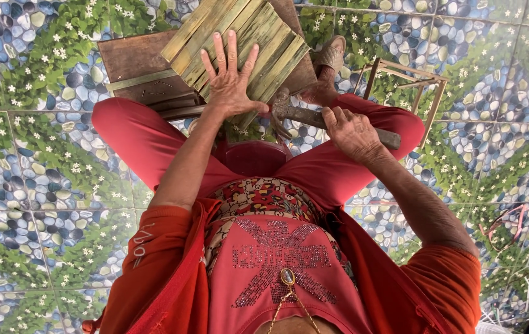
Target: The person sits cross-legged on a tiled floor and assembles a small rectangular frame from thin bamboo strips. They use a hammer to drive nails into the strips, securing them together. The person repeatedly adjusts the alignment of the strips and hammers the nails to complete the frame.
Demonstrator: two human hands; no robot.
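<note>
Left hand [230, 77] lies flat with its fingers spread wide on a panel of bamboo slats [240, 43]. It presses down and grips nothing. The panel sits right under the palm and reaches up past the fingertips. It is tilted like a diamond and rests on a brown wooden board [135, 62].

Right hand [351, 133] is closed tight around the handle of a hammer [314, 117]. The hammer lies sideways, just to the right of the left hand. Its metal head points at the near edge of the slat panel, close to the left thumb. I cannot tell if it touches the panel.

One sandal foot [329, 59] rests by the panel's right corner. An open frame of thin sticks [406, 77] stands on the tile floor [29, 185] past the right knee; nothing shows inside it. Red trousers [147, 139] cover both legs, and a dark red stool [252, 158] peeks out between them.
</note>
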